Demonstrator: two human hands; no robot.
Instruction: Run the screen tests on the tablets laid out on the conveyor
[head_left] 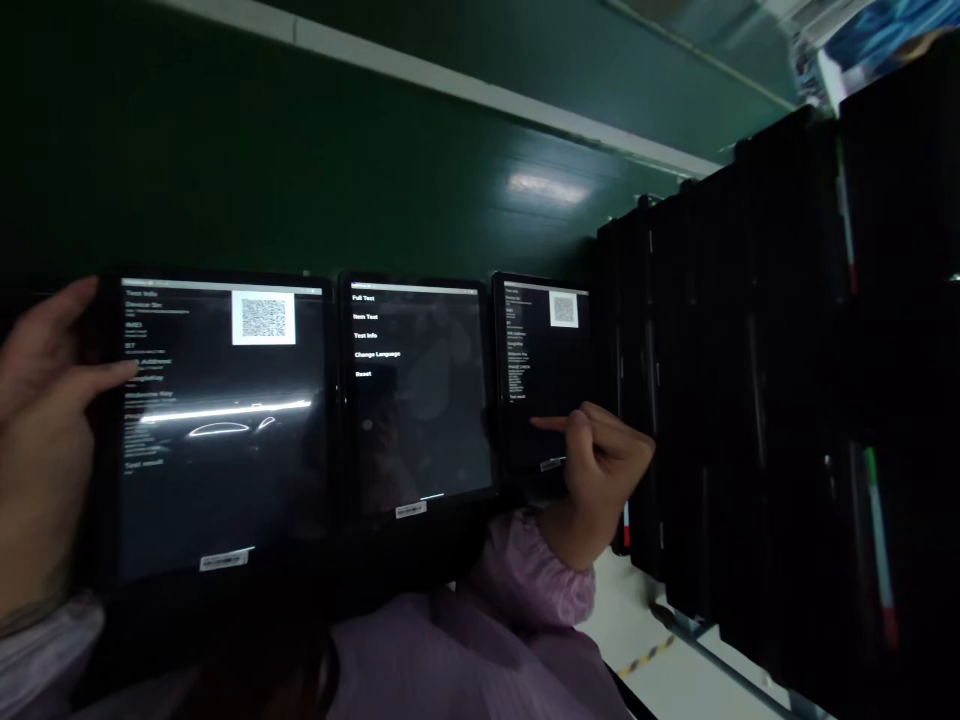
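Note:
Three tablets lie side by side with lit screens. My left hand (46, 430) grips the left edge of the left tablet (225, 500), its thumb over the screen; that screen shows a "Test Info" page with a square code. The middle tablet (420, 430) displays a short menu with "Full Test" at the top. Over the lower part of the right tablet (551, 370), my right hand (604, 455) points its index finger, the other fingers curled and nothing seen in them. Whether that fingertip touches the glass I cannot tell. A similar code page is on this screen.
Rows of black, slab-like devices (795, 380) stand on the right, some with coloured strips, above a metal frame (720, 650). Beyond the tablets stretches a dark green work surface (300, 150) with a pale strip (420, 70) across it. Blue material (892, 45) shows at the top right.

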